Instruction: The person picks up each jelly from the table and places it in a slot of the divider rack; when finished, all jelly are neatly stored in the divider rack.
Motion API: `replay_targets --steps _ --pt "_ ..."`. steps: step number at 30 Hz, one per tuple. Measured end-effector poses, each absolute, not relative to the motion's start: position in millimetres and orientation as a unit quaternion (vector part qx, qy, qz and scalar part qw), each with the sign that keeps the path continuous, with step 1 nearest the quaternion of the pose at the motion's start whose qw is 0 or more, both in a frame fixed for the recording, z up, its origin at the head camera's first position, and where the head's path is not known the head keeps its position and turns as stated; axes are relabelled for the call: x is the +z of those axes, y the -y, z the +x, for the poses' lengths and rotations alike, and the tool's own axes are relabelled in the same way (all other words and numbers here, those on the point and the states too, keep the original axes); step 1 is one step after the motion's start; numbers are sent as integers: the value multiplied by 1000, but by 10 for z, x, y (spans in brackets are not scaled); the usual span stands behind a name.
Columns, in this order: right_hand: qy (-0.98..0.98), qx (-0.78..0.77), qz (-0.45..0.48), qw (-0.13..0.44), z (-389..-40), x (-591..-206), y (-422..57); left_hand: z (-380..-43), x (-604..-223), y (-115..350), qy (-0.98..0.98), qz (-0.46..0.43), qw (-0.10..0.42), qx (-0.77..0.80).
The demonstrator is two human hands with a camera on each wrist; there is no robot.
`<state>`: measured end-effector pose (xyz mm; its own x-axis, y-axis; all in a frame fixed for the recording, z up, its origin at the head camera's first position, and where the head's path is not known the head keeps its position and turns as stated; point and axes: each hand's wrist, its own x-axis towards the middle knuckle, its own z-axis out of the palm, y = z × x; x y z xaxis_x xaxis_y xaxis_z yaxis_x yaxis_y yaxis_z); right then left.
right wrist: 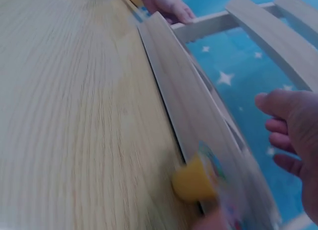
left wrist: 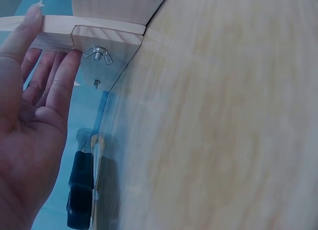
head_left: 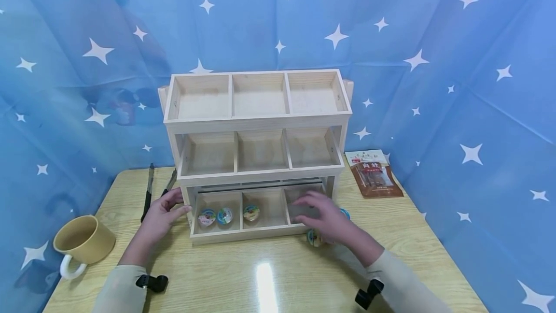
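So, left hand (head_left: pixel 162 211) pinches the rack (head_left: pixel 260 122) by its side at 8 o'clock, thumb over, fingers under. Right hand (head_left: pixel 325 216) at 4, by the bottom right bin, fingers loosely bent, thumb apart. Three round plastic cups (head_left: pixel 225 216) in bottom bins; another sits just beneath that hand. Rack's pale grained wood, boxy, long axis 9–3, bins open upward. Room on the table (head_left: pixel 208 279) toward 6; pouch (head_left: pixel 375 180) at 3.

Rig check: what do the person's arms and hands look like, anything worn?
Left hand and right hand: bare fingers, no gloves. Plain pale beige-grey sleeves on both forearms. A small, blocky black device near each cuff. No cables visible.
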<state>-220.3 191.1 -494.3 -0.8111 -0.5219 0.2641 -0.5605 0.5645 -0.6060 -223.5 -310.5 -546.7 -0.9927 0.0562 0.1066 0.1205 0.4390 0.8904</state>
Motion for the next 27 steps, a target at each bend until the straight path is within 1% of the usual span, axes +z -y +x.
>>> replay_targets --steps 5,14,20,27 --pt "878 351 313 82 -2135 -4916 -2214 -2221 -5462 3076 853 -50 30 -519" --pt "892 359 253 105 -2070 -4968 -2658 -2225 -5461 3082 851 -48 26 -522" --pt "907 347 216 96 -2037 -5080 -2866 -2231 -5475 3093 852 -50 28 -520" --pt "916 351 189 53 -2040 -5220 -2993 -2225 -5476 3099 852 -55 34 -519"
